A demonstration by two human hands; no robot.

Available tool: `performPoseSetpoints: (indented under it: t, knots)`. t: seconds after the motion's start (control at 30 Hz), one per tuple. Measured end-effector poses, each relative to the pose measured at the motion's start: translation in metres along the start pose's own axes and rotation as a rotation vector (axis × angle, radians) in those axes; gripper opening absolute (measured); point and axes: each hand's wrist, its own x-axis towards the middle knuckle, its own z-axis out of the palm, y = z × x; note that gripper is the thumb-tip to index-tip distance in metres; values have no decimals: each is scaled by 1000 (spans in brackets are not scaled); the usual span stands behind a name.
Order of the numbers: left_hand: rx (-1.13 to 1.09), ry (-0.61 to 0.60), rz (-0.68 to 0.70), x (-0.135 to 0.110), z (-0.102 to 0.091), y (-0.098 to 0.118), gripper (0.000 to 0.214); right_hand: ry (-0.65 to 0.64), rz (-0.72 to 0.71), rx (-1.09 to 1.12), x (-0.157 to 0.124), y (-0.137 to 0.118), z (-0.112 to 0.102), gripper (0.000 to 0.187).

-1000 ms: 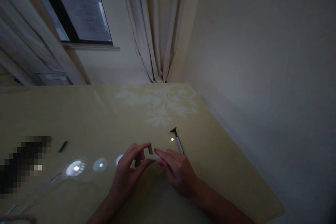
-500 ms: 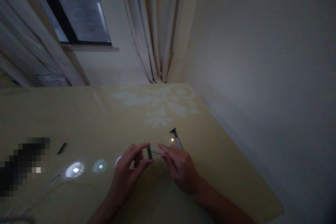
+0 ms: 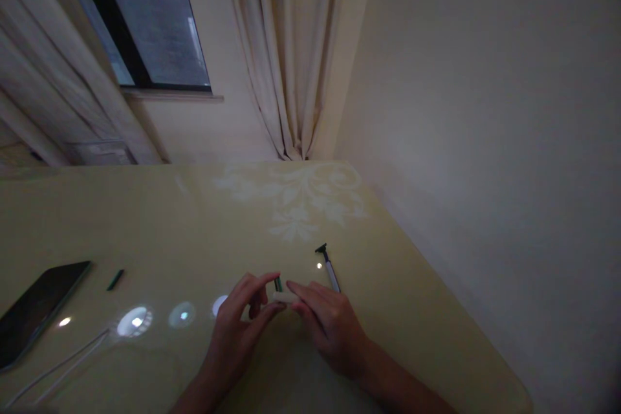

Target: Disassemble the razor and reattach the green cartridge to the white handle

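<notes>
Found far left on table [image 3: 194,226]: dark flat device [image 3: 43,310], then green strip [image 3: 115,280]. Pinched upright in left hand [image 3: 241,315], between thumb and index finger: dark green piece [image 3: 278,284]. Overlapping its lower end, contact uncertain: pale stick [image 3: 284,297], held in narrowed fingers of right hand [image 3: 334,326]. Just beyond: black-headed razor [image 3: 332,273].

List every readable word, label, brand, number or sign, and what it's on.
None legible.
Held green piece, white strip, loose green piece: too small and dim to tell.
Razor, dark flat device: no lettering readable.
Table: pale floral pattern, no text visible.
</notes>
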Motion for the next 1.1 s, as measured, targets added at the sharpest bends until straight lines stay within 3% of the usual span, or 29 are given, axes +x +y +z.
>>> performPoseSetpoints:
  t: [0.1,0.23,0.37,0.53,0.7,0.83,0.97,1.1]
  knots:
    - [11,-3,-13,0,0,0,39,33,19,2,0,-1,0,43]
    - [3,-4,0,1,-1,2,37,-16,-19,25,0,-3,-2,44]
    - [26,16,6,2,-1,4,39,45,37,47,1,-2,-2,43]
    - [33,26,20,2,-2,7,33,-11,-3,14,0,-3,-1,43]
    - [38,21,19,2,-3,7,35,59,56,51,1,0,-2,40]
    - [48,30,36,2,-4,6,35,11,14,63,0,0,-3,41]
    - [44,28,39,2,-3,6,36,75,69,75,1,-1,-3,39]
    - [25,18,29,0,-2,5,36,32,55,94,1,-1,-3,39]
